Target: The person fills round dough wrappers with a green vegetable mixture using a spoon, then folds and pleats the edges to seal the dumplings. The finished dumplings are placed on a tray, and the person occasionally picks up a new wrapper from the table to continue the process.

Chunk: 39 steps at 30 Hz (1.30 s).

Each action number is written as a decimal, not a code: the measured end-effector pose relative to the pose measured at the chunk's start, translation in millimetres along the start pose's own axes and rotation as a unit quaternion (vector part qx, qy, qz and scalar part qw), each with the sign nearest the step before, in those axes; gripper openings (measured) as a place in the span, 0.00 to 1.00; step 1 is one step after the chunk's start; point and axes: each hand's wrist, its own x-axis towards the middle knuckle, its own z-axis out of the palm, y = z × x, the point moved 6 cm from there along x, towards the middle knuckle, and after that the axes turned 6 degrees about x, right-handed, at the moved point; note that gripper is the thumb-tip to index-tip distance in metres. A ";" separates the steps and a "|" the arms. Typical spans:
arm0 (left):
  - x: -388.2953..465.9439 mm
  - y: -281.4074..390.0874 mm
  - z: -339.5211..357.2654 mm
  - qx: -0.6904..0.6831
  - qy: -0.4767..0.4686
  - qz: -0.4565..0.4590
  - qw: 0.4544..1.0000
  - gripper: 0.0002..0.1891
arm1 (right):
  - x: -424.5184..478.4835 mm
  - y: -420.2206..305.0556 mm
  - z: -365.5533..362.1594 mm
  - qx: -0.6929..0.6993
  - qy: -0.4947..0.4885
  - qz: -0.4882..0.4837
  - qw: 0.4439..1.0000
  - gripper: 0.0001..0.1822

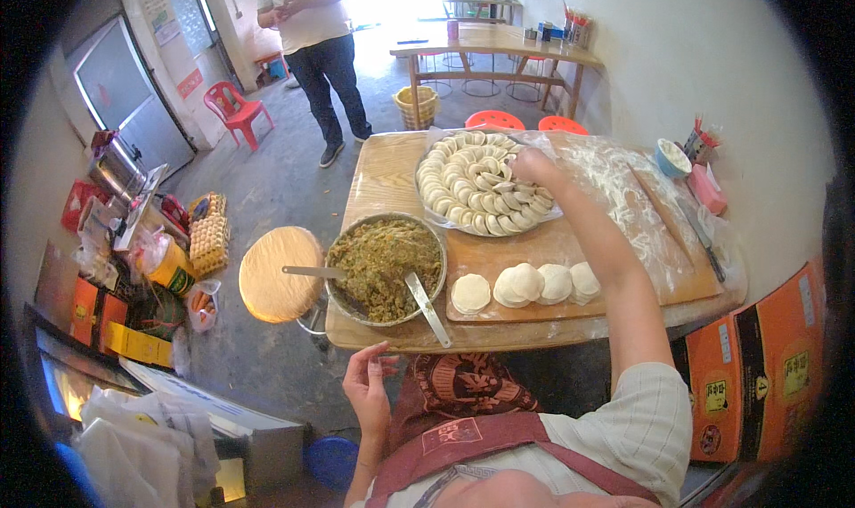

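My right hand (534,166) reaches over the right side of a round tray (427,204) lined with clear plastic. Curved rows of folded dumplings (461,167) fill much of the tray. The fingertips are down among the dumplings, and the hand itself hides whether they hold one. My left hand (369,374) hangs in front of the table edge, palm inward and holding nothing, its fingers loosely apart. Closest to it is a metal bowl of chopped filling (374,267), with a flat metal spatula (427,311) and a second metal handle (310,271) resting in it. Flat dough wrappers (524,283) lie in small overlapping piles.
A floured wooden board (568,241) carries a rolling pin (658,211) and a knife (708,247). Left of the bowl stands a round covered stool (277,274). A person (314,40) stands beyond the table. Orange boxes (748,374) stand at right; egg trays (209,234) sit on the floor.
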 end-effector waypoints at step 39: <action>-18.2 -2.6 6.6 -0.020 -0.031 -0.004 0.999 0.10 | -156.4 -180.5 -136.7 0.416 0.195 -0.133 0.878 0.07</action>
